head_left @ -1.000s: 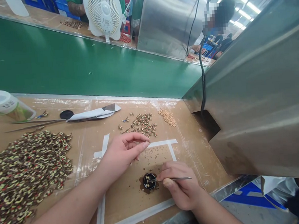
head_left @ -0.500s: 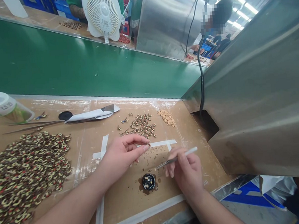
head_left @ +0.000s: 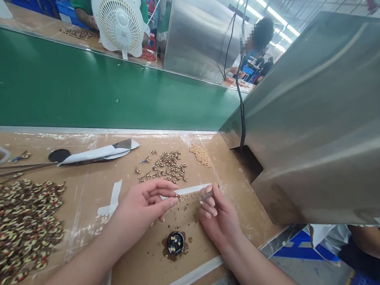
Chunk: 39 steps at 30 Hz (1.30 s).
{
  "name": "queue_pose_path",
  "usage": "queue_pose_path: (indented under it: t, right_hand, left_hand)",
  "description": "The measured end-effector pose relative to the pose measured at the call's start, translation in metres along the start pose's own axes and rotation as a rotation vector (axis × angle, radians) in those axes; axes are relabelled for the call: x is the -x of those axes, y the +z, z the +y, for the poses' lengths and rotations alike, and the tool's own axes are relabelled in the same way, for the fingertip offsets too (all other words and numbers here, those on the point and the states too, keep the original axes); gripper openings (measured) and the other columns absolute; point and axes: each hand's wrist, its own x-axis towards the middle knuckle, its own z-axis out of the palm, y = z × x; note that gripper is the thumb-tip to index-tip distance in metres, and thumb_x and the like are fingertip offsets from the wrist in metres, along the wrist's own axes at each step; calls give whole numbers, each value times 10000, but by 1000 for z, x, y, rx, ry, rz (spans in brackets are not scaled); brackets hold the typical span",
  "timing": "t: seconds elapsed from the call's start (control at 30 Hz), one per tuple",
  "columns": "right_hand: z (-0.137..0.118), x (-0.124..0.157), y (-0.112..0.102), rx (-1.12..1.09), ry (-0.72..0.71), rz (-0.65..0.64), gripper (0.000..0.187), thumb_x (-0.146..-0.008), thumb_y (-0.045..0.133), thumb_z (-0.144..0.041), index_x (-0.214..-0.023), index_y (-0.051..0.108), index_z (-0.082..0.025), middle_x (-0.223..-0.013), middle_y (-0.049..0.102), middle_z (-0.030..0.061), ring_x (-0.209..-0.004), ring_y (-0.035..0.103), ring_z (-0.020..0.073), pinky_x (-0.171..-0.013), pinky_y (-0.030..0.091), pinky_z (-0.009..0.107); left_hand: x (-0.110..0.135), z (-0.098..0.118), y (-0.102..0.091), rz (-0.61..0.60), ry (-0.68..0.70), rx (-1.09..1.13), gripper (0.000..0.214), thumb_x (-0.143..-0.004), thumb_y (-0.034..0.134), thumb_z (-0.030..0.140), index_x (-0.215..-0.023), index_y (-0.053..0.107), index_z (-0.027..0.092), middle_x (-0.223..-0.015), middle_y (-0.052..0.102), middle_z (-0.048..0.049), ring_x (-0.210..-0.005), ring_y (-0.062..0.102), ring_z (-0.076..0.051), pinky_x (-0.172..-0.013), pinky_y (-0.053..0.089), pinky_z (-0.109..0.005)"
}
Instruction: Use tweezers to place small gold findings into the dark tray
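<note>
My left hand [head_left: 148, 202] pinches a small painted piece [head_left: 177, 196], dark with a red spot, between thumb and fingertips. To its right, my right hand [head_left: 216, 214] is closed on slim metal tweezers [head_left: 208, 195], whose tip points left toward the painted piece. A tiny pale speck shows at that tip. Below and between the hands, a small round black dish [head_left: 176, 243] holds dark liquid and several pale beads. Just beyond my left hand lies a cluster of small brown-and-cream pieces [head_left: 170, 164]. Beige beads [head_left: 200, 155] form a small pile to the right of it.
A large heap of painted pieces [head_left: 23, 228] covers the left of the table. Behind it lies a paper-wrapped blade [head_left: 99, 152]. A green conveyor belt [head_left: 92, 97] runs across the far side, with a white fan [head_left: 119, 21] beyond. A metal housing [head_left: 312, 129] stands right.
My right hand has turned and lifted the tweezers away from the dish, closer to the piece in my left hand. The view has shifted, so the table things appear further left.
</note>
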Motion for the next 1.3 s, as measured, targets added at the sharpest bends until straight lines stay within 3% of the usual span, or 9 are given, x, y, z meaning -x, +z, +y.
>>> queue_pose_path:
  t: [0.13,0.3,0.4,1.3]
  right_hand:
    - [1,-2,-1,70,-67,-20,312,-787,956,-426,-802,759,-185,-576,564,-86,-409,440,16,-438,473,107]
    - [2,-2,-3,316,-370,-42,342,-897,846,-508,-849,801,-173,-587,645,-30,-465,582,77,-513,567,187]
    - [5,-2,-3,418,-462,-58,315,-939,806,-485,-863,809,-179,-606,673,-12,-491,627,107,-539,590,229]
    - [10,-5,-6,565,-493,-46,352,-980,738,-502,-882,800,-170,-594,650,-12,-478,598,128,-567,604,287]
  left_hand:
    - [0,-1,0,-6,12,3,314,-775,840,390,-1022,758,215,-882,797,-43,-576,559,-100,-498,452,-211]
    - [-1,-5,-1,-16,11,0,301,-793,844,384,-1020,733,222,-810,783,-18,-580,574,-104,-515,449,-211]
    - [0,-8,-1,-19,10,-13,295,-811,839,371,-1040,719,230,-808,785,-11,-579,574,-104,-513,435,-211]
    - [2,-13,0,-21,45,-92,227,-869,802,359,-1037,714,235,-922,794,-39,-758,664,-168,-624,465,-284]
